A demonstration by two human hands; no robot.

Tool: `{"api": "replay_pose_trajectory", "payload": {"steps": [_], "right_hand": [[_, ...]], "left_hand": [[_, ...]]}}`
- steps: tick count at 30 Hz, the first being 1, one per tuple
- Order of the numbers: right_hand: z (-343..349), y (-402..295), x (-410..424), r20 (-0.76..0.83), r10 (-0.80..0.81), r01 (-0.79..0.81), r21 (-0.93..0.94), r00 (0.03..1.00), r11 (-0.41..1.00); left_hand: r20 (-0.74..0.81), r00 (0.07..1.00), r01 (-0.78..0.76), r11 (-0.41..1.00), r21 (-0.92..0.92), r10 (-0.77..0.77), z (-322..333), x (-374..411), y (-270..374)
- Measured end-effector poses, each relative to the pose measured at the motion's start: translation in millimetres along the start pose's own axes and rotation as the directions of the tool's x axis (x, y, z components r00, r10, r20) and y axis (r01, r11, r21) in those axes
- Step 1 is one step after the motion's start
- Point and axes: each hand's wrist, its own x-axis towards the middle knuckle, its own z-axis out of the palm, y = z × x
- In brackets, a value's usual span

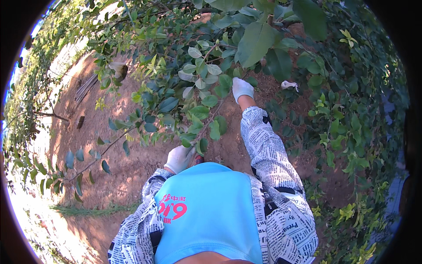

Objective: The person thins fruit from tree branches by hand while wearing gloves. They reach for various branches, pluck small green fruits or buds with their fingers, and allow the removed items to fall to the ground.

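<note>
My left hand (pixel 179 159), in a white glove, is at a thin leafy branch (pixel 211 121) just in front of my blue shirt. Its fingertips are partly behind leaves, and its grip on the branch is not plain. Farther out, my right hand (pixel 243 88), gloved in white too, is closed near the upper part of the same branch, beside green leaves (pixel 224 84); what its fingers hold is hidden. Pale, grey-green leaves (pixel 201 71) hang left of the right hand. A whitish bag or wrapping (pixel 289 85) hangs among leaves to its right.
Dense foliage (pixel 356 109) stands along the right side. A long, thin branch (pixel 110 147) reaches out to the left above brown soil (pixel 122 175). Another pale wrapping (pixel 118 70) hangs at the upper left, near a bundle of thin sticks (pixel 86 87). Large leaves (pixel 255 43) overhang the top.
</note>
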Motion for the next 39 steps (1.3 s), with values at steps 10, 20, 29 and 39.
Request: {"api": "replay_pose_trajectory", "payload": {"steps": [10, 20, 29, 39], "right_hand": [[38, 23, -22, 0.112, 0.239, -0.21, 0.875, 0.965, 0.436], [46, 28, -16, 0.096, 0.147, -0.147, 0.908, 0.984, 0.391], [6, 2, -12, -0.043, 0.014, -0.008, 0.142, 0.999, 0.99], [20, 18, 1, -0.146, -0.137, 0.148, 0.07, 0.98, 0.986]], "left_hand": [[-0.01, 1.0, 0.02, 0.999, 0.024, -0.02, 2, 1, -5], [-0.06, 0.998, -0.002, 1.0, -0.002, 0.002, 4, 0, -4], [-0.056, 0.998, 0.005, 1.0, -0.014, -0.006, 2, 0, 0], [-0.043, 0.999, 0.012, 1.0, -0.017, -0.013, -1, 0, 7]]}}
